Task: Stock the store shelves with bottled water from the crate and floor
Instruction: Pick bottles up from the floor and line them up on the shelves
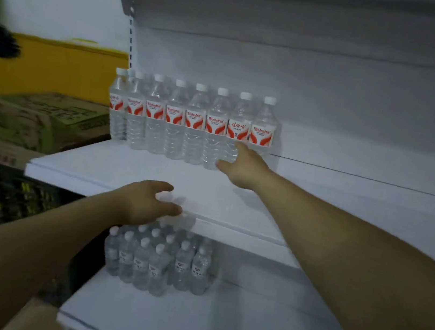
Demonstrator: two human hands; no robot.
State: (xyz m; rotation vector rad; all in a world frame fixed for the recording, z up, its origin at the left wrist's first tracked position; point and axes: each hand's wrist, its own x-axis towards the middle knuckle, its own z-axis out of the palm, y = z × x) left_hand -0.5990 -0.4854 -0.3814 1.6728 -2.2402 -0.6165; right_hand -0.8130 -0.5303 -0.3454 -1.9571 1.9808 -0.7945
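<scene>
A row of bottles [186, 120] stands upright, side by side, at the far left of the upper shelf [125, 170], labels facing near. The right hand [244, 168] reaches to the row's right end, fingers straight and thumb spread apart, touching the lower part of the second bottle from the right. The left hand [143, 201] hovers over the shelf's near edge, fingers loosely curved, holding nothing. Below, a cluster of bottles [156, 263] stands on the lower shelf [214, 328]. A cardboard box [37, 115] lies left of the upper shelf.
</scene>
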